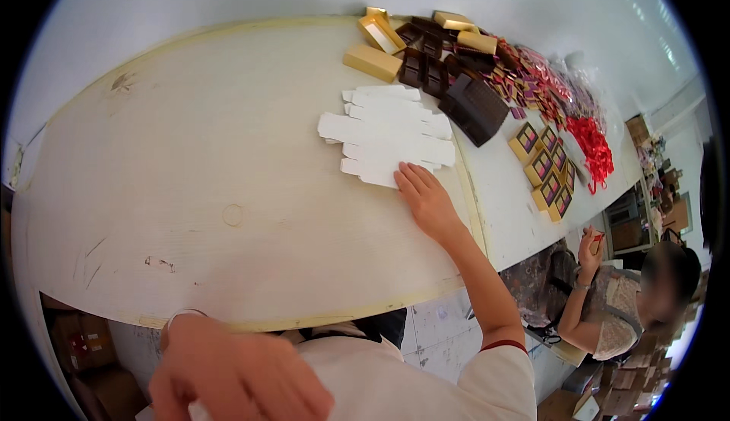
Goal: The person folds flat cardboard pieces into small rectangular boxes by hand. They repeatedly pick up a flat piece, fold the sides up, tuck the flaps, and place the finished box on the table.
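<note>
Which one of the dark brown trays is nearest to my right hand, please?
The large tray just right of the white cardboard; the other dark trays lie farther from your right hand.

No readable text; print on brown carton point(91, 343) too small.

white card blanks point(389, 133) lie flat, overlapping
</note>
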A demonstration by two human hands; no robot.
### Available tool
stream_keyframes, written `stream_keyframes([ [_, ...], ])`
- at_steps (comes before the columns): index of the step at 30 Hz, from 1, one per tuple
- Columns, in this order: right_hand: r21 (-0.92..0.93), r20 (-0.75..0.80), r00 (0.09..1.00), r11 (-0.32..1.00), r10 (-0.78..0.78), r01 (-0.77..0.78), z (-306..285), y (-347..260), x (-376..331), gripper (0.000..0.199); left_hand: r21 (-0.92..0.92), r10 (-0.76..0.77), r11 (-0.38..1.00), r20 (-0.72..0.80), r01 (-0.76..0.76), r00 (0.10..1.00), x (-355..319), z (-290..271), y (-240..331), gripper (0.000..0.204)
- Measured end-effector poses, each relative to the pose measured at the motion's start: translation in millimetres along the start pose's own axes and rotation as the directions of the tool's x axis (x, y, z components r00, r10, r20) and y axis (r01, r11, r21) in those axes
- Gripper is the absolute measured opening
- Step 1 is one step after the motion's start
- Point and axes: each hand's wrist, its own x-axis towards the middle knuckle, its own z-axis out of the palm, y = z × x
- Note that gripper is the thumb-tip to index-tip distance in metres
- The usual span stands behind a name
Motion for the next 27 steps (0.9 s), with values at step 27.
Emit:
stream_keyframes([
  [27,0.13,-0.113,0.869,0.86,-0.482,0.494,130,-285,-95,0.019,0.536,0.116,-0.518,-0.728,0.667,0.675,-315,172,-134,0.015],
])
